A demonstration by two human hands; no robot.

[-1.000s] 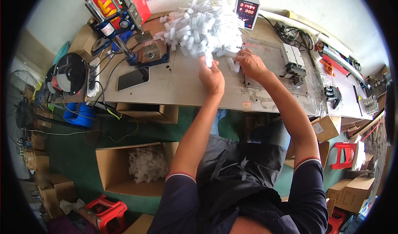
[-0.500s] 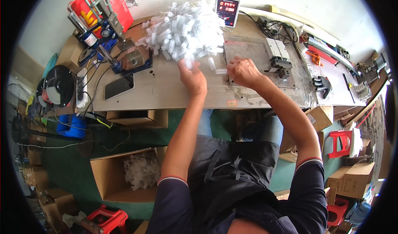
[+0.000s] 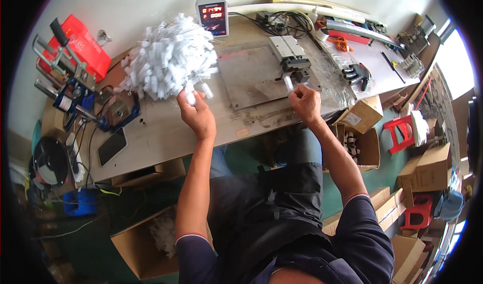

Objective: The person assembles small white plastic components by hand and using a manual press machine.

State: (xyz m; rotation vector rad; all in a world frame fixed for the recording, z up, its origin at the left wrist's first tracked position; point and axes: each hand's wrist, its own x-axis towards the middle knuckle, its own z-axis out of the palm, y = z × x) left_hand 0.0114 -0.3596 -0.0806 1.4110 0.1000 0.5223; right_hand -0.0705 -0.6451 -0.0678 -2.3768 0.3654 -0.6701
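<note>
A large heap of small white bristle brushes [image 3: 168,57], some with thin wire ends, lies on the workbench. My left hand [image 3: 197,117] is at the heap's near edge, its fingers closed on a white brush piece [image 3: 190,97]. Another loose brush [image 3: 207,90] lies just to the right of those fingers. My right hand [image 3: 306,102] pinches a small white brush [image 3: 288,83] upright, just in front of the metal fixture [image 3: 290,52]. Whether the brush touches the fixture's dark jaws, I cannot tell. The fixture stands on a flat metal plate [image 3: 251,77].
A counter box with red digits [image 3: 213,16] stands behind the heap. At the left are a lever press [image 3: 68,100], a phone [image 3: 112,146] and a red bag [image 3: 80,47]. A black glove [image 3: 357,75] lies right of the fixture. Cardboard boxes [image 3: 364,114] sit below the bench.
The view has turned to the right. My right hand has gone from beside the heap to the fixture, carrying a brush. My left hand stays by the heap's near edge.
</note>
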